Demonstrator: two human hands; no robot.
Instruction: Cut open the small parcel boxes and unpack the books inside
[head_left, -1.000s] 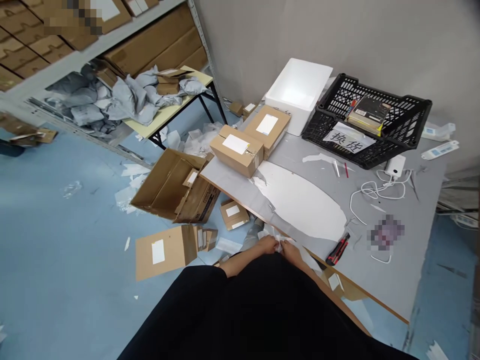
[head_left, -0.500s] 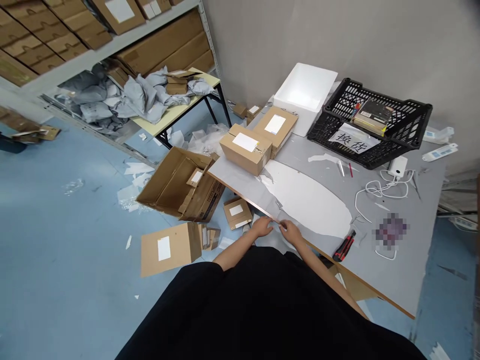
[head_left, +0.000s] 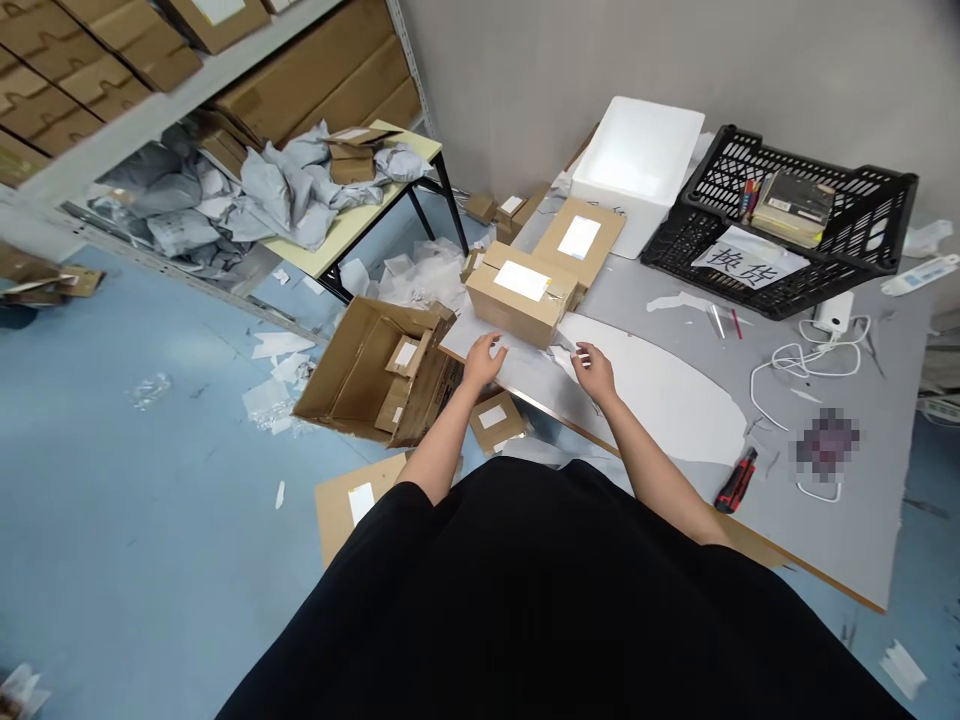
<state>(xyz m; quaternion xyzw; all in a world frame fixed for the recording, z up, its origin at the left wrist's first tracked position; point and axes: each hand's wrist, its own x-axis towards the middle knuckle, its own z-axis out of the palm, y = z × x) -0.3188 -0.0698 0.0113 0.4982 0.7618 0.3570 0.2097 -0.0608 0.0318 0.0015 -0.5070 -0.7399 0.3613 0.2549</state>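
Note:
Both of my hands are over the grey-topped table point(head_left: 645, 295), near its left end, on either side of a taped cardboard box point(head_left: 510, 305) with a white label. My left hand point(head_left: 484, 362) is just in front of the box's near left side, its fingers apart and holding nothing. Off the box's right corner is my right hand point(head_left: 595, 372), fingers spread and curved, also holding nothing. Neither hand visibly grips the box. Behind it lies a flatter labelled cardboard box point(head_left: 559, 235). A large white sheet-like patch point(head_left: 667, 400) covers the tabletop beside my right hand.
A red and black utility knife point(head_left: 736, 482) lies near the front edge. Further back stand a white foam box point(head_left: 634, 150) and a black plastic crate point(head_left: 675, 235). An open carton point(head_left: 337, 370) sits on the floor at left, near a side table point(head_left: 341, 250) piled with grey parcels.
My hands have left the table's front edge, where they were close together, and moved forward and apart toward the labelled box. The view has shifted slightly.

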